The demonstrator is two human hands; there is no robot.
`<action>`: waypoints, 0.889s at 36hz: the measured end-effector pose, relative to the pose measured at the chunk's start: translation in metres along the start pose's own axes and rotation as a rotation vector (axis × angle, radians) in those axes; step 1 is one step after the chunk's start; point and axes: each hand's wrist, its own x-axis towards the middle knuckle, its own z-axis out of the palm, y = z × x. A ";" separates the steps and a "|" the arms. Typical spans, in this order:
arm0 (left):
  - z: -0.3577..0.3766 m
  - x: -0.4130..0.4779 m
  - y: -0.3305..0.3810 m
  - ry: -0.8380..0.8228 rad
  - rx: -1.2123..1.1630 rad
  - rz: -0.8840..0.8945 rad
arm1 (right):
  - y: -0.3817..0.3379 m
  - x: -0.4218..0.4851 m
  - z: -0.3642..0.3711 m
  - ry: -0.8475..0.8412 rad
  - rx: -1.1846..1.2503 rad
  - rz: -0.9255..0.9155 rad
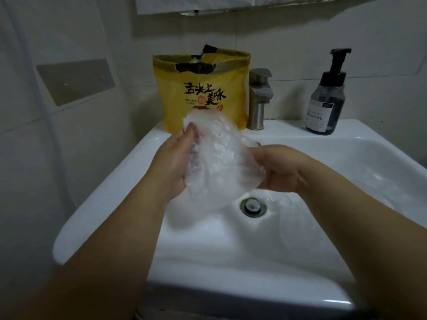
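Note:
Over the white sink [312, 229] I hold a crumpled, clear plastic bag [219, 158] between both hands. My left hand [173, 162] grips its left side, thumb and fingers curled into the film near the top. My right hand [277, 167] grips its right edge, fingers hidden behind the plastic. The bag hangs above the basin, a little left of the metal drain [253, 205]. What is inside the bag cannot be made out.
A yellow takeaway bag [203, 88] with black lettering stands on the sink's back ledge, next to a steel tap [258, 98]. A dark pump bottle [325, 100] sits at the back right. Tiled wall surrounds the sink; a white hose [49, 116] runs down the left.

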 end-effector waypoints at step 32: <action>-0.019 0.015 -0.008 0.060 -0.061 0.014 | -0.008 -0.003 -0.017 0.168 0.113 -0.304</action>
